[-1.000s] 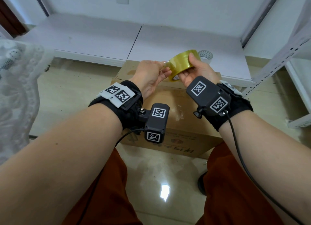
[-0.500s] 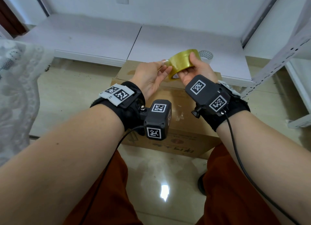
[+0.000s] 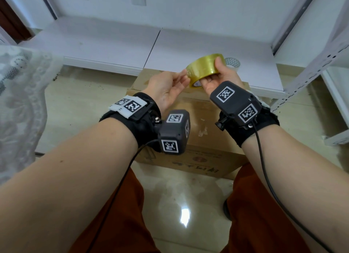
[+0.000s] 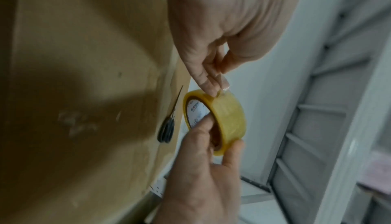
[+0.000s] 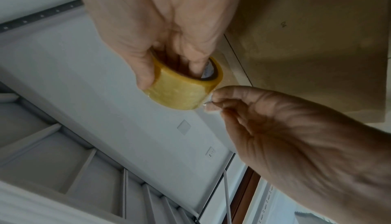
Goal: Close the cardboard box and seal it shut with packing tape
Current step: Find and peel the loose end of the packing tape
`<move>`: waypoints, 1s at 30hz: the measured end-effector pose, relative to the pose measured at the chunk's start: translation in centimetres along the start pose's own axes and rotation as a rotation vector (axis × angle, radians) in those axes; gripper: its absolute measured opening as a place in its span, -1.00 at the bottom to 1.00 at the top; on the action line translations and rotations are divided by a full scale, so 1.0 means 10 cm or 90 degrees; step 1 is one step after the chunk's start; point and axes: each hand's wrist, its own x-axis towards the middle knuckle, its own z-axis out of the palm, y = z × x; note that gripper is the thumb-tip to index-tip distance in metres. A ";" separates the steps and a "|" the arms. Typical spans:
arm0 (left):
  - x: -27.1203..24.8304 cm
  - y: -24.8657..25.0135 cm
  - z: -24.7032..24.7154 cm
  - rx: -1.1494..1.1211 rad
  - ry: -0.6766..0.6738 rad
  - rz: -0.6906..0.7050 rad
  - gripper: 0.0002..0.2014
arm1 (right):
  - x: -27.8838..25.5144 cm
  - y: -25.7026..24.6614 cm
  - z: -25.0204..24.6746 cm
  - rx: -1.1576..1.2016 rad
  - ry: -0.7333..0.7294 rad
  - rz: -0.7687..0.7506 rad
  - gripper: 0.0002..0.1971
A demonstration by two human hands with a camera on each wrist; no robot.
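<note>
R hand (image 3: 220,79) grips tape roll (image 3: 204,67) above box (image 3: 204,137); L hand (image 3: 166,90) pinches its edge.

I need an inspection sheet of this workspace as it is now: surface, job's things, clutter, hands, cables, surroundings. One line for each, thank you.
Surface: glossy tiled floor; the cardboard box stands on it.
Job's things: box flaps are down, no fresh tape strip seen across the top; yellowish tape roll held above the box.
Clutter: scissors lie on the box top; a second tape roll sits on the white platform.
Hands: right hand grips the roll, fingers inside its core; left hand pinches the tape end at the roll.
Cables: black cables run from both wrist cameras along the forearms.
Surroundings: metal shelving at right, lace cloth at left.
</note>
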 end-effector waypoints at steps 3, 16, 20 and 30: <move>0.03 -0.02 -0.03 0.122 -0.017 0.111 -0.72 | 0.00 -0.03 -0.01 0.005 0.018 0.011 -0.74; 0.11 0.03 -0.23 0.972 -0.062 0.645 -0.40 | -0.09 -0.08 -0.07 -0.024 0.038 0.023 -0.68; 0.19 0.03 -0.23 1.039 -0.154 0.712 -0.47 | -0.16 -0.04 -0.02 -0.009 0.033 0.020 -0.69; 0.22 0.07 -0.24 0.962 -0.272 0.775 -0.74 | -0.08 -0.01 0.02 -0.020 0.050 0.029 -0.67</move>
